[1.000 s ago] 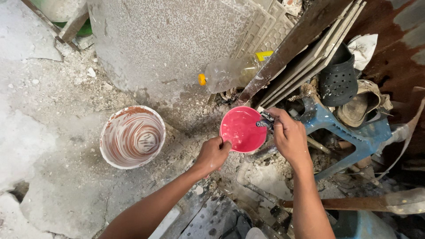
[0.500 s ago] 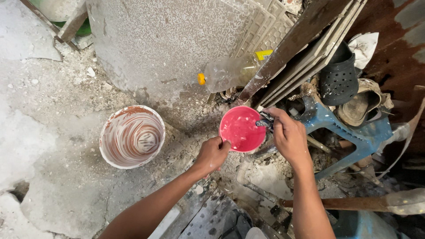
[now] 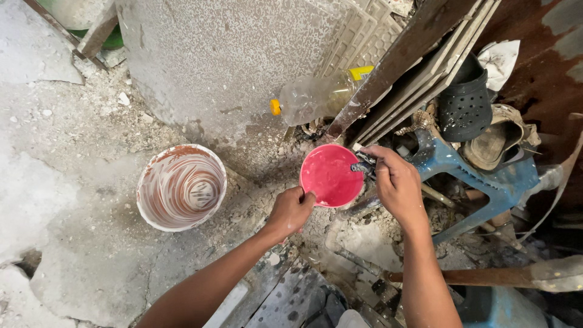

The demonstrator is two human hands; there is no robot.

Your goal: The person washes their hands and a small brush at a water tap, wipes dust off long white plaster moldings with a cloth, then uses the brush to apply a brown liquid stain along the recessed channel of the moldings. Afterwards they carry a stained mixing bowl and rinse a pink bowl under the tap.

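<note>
Filling looks to be the step in hand: the left hand grips the near rim of a small round pink plastic bowl, fingers clamped on its edge, and holds it low over the rubble-strewn concrete floor, just under a small metal tap. The right hand rests on that tap, fingers closed around its handle. Whether water is running cannot be told. A white plastic bucket streaked with reddish-brown residue stands well apart to the left. My judgement: the next move calls for keeping the bowl level and steady beneath the spout while the tap is worked.
</note>
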